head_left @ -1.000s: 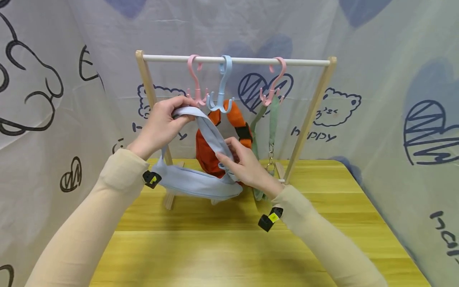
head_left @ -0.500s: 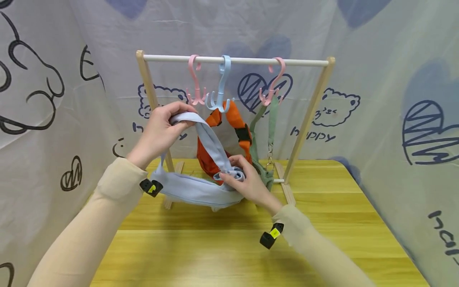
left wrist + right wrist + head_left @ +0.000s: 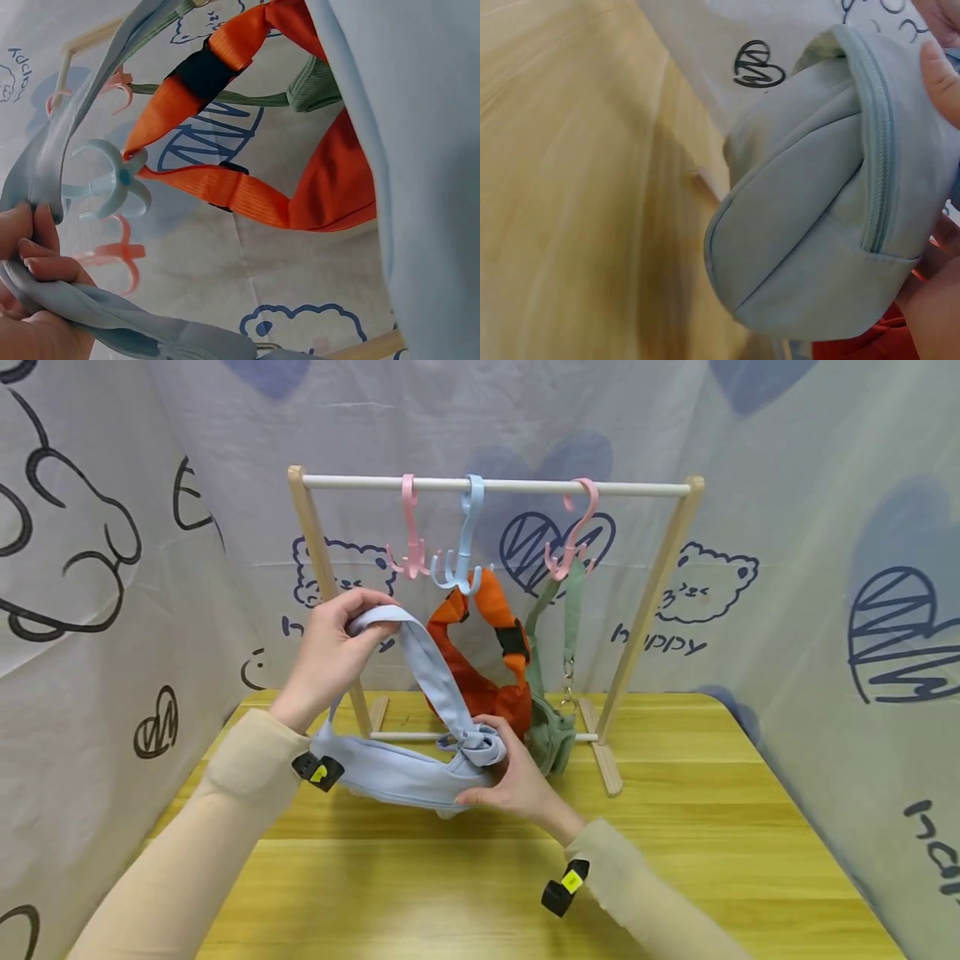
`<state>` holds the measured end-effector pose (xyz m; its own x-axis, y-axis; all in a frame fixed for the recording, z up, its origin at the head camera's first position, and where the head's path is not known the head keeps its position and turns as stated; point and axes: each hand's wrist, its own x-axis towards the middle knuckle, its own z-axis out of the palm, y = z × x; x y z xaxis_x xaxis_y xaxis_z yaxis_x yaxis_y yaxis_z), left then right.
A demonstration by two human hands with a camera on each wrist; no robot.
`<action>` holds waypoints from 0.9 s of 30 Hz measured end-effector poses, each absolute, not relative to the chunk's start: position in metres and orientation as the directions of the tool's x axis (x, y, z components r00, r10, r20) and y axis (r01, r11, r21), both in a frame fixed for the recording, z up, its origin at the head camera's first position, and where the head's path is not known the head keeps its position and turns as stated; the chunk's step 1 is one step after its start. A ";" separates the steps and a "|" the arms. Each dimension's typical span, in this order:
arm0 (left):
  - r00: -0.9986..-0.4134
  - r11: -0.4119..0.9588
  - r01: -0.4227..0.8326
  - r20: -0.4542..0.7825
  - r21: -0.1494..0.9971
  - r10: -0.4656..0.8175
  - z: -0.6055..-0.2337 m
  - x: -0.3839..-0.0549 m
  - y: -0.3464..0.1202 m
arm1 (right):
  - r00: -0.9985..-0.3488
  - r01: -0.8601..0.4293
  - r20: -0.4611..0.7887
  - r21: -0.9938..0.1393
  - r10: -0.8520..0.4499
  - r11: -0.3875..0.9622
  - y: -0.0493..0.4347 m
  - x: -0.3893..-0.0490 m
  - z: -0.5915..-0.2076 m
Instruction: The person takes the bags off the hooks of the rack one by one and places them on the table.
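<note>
The left hand (image 3: 326, 652) pinches a light-blue fabric strap (image 3: 435, 677), grip closed; the right hand (image 3: 520, 783) holds the attached light-blue zippered bag (image 3: 392, 774), grip spread wide.

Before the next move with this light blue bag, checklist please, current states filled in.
1. Left hand gripping the light blue strap: ok.
2. Right hand holding the end of the light blue bag: ok.
3. Left-most pink hook free of bags: ok.
4. Blue hook free: not ok, the orange bag hangs there.
5. Right-most pink hook free: not ok, a green strap hangs there.
6. Zip closed full length: cannot tell.
</note>
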<state>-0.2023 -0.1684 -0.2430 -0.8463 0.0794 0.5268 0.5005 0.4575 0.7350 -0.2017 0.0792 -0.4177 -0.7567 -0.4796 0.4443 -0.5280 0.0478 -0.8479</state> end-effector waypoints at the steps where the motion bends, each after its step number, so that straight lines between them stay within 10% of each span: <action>1: -0.849 0.454 0.496 0.524 0.740 0.071 -0.244 -0.202 -0.169 | -0.759 -0.535 0.449 -0.843 -0.472 0.058 0.078 -0.200 -0.421; 14: -0.876 0.441 0.447 0.481 0.778 0.037 -0.257 -0.201 -0.177 | -0.766 -0.623 0.521 -0.746 -0.376 0.236 0.061 -0.176 -0.443; 27: -0.863 0.621 0.424 0.501 0.659 0.058 -0.275 -0.199 -0.190 | -0.743 -0.629 0.551 -0.770 -0.381 0.113 0.061 -0.178 -0.449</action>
<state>-0.1992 -0.1895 -0.2749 -0.8634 0.0579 0.5012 0.4241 0.6214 0.6588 -0.1779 0.0611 -0.4489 -0.7426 -0.3811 0.5507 -0.6285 0.1127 -0.7696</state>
